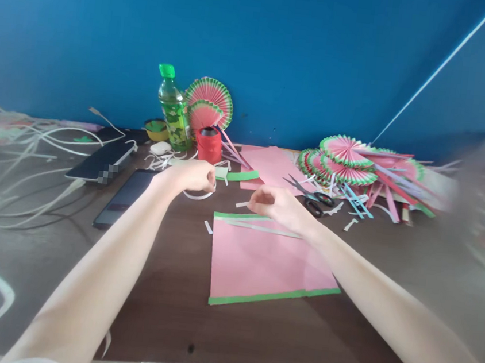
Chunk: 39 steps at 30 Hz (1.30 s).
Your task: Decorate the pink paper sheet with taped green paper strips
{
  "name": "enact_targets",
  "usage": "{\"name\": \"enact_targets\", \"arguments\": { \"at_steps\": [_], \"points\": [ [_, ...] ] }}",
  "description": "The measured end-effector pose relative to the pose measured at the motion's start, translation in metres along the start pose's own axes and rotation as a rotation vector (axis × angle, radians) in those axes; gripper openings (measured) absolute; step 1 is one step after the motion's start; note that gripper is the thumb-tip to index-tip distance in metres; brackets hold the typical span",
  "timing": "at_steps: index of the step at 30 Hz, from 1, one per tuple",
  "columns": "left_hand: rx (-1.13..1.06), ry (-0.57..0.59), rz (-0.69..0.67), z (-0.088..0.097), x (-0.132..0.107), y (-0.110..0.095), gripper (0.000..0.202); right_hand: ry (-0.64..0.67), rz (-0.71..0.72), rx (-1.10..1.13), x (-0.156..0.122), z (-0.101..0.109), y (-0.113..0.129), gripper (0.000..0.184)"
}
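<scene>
A pink paper sheet [269, 259] with green strips along its top and bottom edges lies flat on the dark table. Long pale strips [259, 228] rest near its upper edge. Above that edge, my right hand [273, 201] is closed in a pinch on a small white strip [242, 204]. My left hand [193, 174] is closed, farther left and beyond the sheet. A thin white strip [197, 196] curves just below its fingers; whether they grip it is hidden. Beside this hand lies a green strip [243, 176].
Black scissors [310, 195] lie right of more pink paper [270, 164]. Folded round paper fans [344, 160] and coloured sticks are piled at right. A green bottle [174, 111] and red container [209, 145] stand at the back. Phones [123, 201] and white cables [35, 174] occupy the left.
</scene>
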<state>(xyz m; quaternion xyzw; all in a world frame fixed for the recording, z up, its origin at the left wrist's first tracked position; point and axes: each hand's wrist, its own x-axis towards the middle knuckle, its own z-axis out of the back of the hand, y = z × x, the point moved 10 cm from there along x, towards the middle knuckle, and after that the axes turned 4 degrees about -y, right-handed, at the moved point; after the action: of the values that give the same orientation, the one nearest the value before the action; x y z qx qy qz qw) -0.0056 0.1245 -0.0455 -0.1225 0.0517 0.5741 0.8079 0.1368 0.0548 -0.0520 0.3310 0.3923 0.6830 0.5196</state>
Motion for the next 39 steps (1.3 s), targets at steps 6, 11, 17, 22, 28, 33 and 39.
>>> {"name": "enact_targets", "arguments": {
  "at_steps": [6, 11, 17, 22, 28, 33, 39],
  "points": [
    [-0.167, 0.301, -0.282, -0.033, -0.016, -0.055, 0.023, 0.192, 0.087, -0.108, -0.003, -0.024, -0.002, 0.015],
    [-0.211, 0.382, -0.326, -0.052, -0.016, -0.072, 0.028, 0.185, 0.115, -0.173, -0.006, -0.028, -0.003, 0.023],
    [-0.245, 0.353, -0.289, -0.051, -0.014, -0.071, 0.026, 0.236, 0.271, -0.263, -0.01, -0.037, 0.002, 0.022],
    [-0.376, 0.306, -0.24, -0.049, -0.013, -0.072, 0.023, 0.257, 0.314, -0.31, -0.01, -0.038, 0.001, 0.025],
    [-0.758, -0.066, -0.24, -0.022, -0.007, -0.065, 0.013, 0.164, 0.472, -0.412, -0.014, -0.034, 0.019, 0.031],
    [-1.369, 0.06, -0.059, -0.053, -0.015, -0.046, 0.025, -0.188, 0.789, -0.69, -0.029, -0.018, 0.054, 0.019],
    [-1.586, 0.333, -0.149, -0.071, -0.03, -0.054, 0.031, -0.39, 0.999, -0.856, -0.048, -0.026, 0.06, 0.021]
  ]
}}
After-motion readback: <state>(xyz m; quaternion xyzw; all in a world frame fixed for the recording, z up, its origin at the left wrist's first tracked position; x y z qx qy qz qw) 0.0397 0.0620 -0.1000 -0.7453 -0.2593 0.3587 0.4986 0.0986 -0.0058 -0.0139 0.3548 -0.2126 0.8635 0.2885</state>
